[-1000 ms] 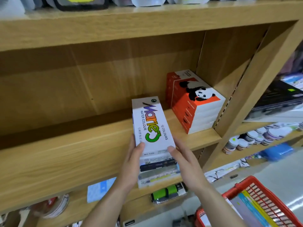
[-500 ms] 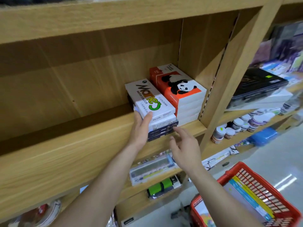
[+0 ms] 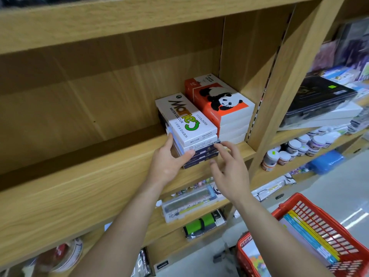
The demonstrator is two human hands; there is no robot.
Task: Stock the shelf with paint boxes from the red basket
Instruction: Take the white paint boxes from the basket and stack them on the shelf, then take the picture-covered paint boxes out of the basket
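A stack of watercolour paint boxes [image 3: 187,124], white on top with dark ones beneath, lies on the wooden shelf [image 3: 83,188] right beside a pile of orange panda boxes [image 3: 223,102]. My left hand [image 3: 169,162] grips the stack's front left corner, thumb across its front end. My right hand [image 3: 229,166] has its fingers spread, fingertips touching the stack's front right corner. The red basket [image 3: 307,234] sits at the lower right with more flat boxes inside.
The shelf's upright post [image 3: 283,92] rises just right of the panda boxes. Paint jars [image 3: 299,148] and a dark case [image 3: 317,96] fill the bay to the right. Pencil cases lie on the lower shelf [image 3: 191,204]. Bare shelf board stretches left of the stack.
The stack has been pushed from the shelf's front edge back and to the right against the panda boxes. My right hand came off it, then returned to touch its front corner.
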